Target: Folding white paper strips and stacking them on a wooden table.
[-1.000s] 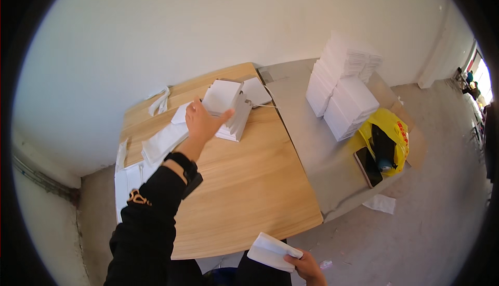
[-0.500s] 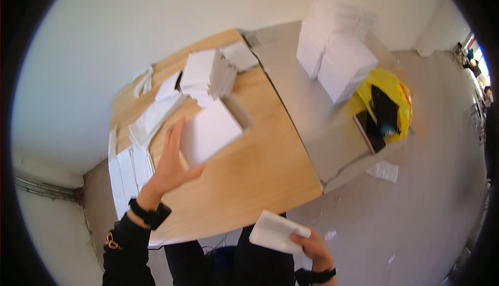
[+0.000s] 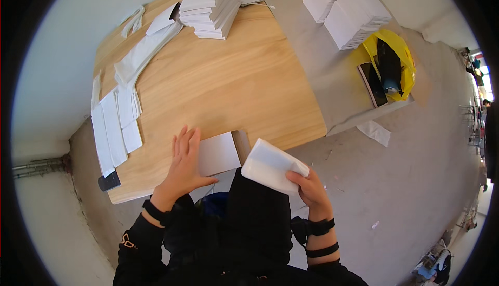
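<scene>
A flat white box [image 3: 218, 153] lies at the table's near edge, jutting a little over it, with a grey-brown side at its right end. My left hand [image 3: 183, 166] is beside the box's left end, its fingers stretched up and its thumb spread out toward the near side. Whether the palm touches the box I cannot tell. In my right hand [image 3: 311, 187] is a folded white soft sheet [image 3: 270, 166], pinched at its right end by the thumb, with the fingers beneath. The sheet hangs just right of the box, above my lap.
The wooden table [image 3: 223, 88] bears a stack of white boxes [image 3: 208, 10] at its far side and folded white sheets [image 3: 117, 125] along the left. On the grey table to the right stand more white stacks [image 3: 353, 15], a phone [image 3: 372, 84] and a yellow bag [image 3: 408, 73] holding a dark bottle.
My left hand and the white box have come nearer, from mid-table to the near edge. My right hand has raised the folded sheet beside the box. The view has tilted down.
</scene>
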Demonstrator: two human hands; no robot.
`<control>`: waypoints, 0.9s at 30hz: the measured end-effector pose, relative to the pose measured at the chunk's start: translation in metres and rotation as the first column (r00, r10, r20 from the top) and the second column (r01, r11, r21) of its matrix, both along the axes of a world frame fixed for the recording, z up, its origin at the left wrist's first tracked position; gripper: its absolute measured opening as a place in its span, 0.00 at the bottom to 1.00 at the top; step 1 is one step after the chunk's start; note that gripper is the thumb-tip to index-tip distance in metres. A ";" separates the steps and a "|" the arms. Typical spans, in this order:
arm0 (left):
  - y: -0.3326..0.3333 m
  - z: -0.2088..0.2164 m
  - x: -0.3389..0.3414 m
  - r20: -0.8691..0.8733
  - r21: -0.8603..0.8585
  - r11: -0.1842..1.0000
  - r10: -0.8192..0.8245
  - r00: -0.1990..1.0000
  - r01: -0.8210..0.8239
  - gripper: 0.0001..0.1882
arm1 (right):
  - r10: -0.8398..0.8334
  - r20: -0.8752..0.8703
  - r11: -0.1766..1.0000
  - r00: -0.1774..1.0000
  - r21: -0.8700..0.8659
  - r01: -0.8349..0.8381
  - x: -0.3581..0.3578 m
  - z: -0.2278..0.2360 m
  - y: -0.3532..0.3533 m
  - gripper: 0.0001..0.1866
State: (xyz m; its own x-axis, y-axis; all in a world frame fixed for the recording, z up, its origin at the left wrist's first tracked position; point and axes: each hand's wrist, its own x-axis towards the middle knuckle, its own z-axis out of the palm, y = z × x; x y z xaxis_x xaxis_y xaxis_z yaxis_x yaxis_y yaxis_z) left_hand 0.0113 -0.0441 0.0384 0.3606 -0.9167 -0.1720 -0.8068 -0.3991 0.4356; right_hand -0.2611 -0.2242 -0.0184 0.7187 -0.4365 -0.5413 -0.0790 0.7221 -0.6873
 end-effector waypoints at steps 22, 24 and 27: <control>-0.009 -0.011 -0.017 0.010 -0.055 0.998 0.021 1.000 -0.021 0.49 | -0.035 -0.162 0.956 0.986 -0.293 -0.015 0.036 -0.005 0.002 0.18; -0.009 -0.011 -0.016 0.005 -0.055 0.998 0.023 1.000 -0.023 0.49 | -0.034 -0.177 0.939 0.984 -0.341 -0.029 0.037 -0.001 0.002 0.17; -0.008 -0.011 -0.016 0.004 -0.051 0.999 0.019 1.000 -0.019 0.49 | -0.026 -0.211 0.921 0.977 -0.386 -0.058 0.039 0.003 0.005 0.16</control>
State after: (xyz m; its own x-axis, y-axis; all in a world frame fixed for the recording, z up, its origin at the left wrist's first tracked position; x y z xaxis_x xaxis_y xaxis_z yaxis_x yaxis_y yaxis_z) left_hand -0.0044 -0.0524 0.0276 0.3788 -0.9172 -0.1235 -0.8014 -0.3918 0.4519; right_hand -0.2218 -0.2193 -0.0152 0.6171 -0.6318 -0.4690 -0.2599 0.3990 -0.8794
